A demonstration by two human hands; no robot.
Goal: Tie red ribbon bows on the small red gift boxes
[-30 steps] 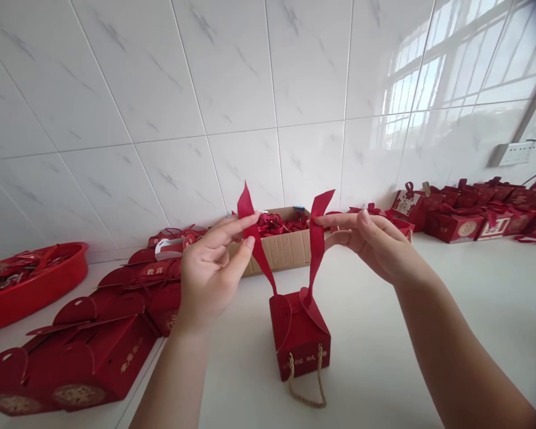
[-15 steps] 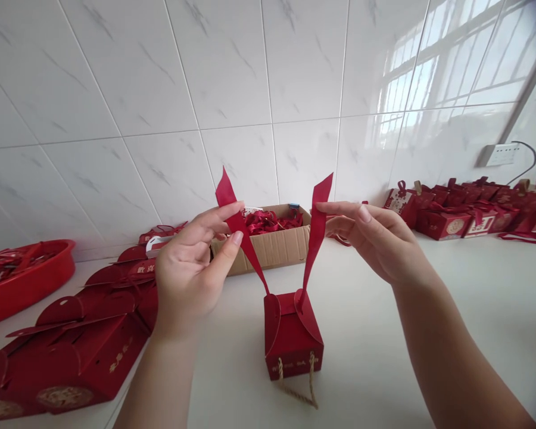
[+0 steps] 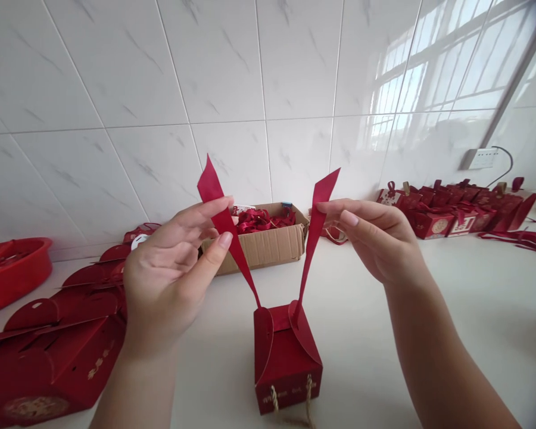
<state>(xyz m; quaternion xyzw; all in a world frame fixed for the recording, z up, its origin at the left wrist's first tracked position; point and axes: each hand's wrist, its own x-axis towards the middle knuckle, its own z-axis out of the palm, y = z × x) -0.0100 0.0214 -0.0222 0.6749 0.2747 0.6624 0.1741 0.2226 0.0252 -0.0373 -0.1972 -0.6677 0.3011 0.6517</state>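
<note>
A small dark red gift box [image 3: 289, 360] stands on the white tabletop in front of me, its flaps folded over the top. Through the flaps runs a red ribbon [image 3: 243, 271] whose two slant-cut ends rise in a V. My left hand [image 3: 165, 271] has the left end between fingers and thumb. The right end is gripped at the fingertips of my right hand [image 3: 379, 241]; where the fingers meet behind it is partly hidden. A twisted rope handle [image 3: 308, 390] hangs from the box's near side.
Behind the gift box is a cardboard carton [image 3: 268, 247] of loose red ribbons. Larger red boxes [image 3: 67, 351] line the left, near a red basin [image 3: 22, 268]. Several small red boxes [image 3: 431, 225] stand at the right by the tiled wall, below a socket [image 3: 480, 158].
The ribbon ends are spread slightly wider, my left hand having moved left. The view has shifted a little, and the gift box appears lower and nearer. Both hands keep hold of the ribbon.
</note>
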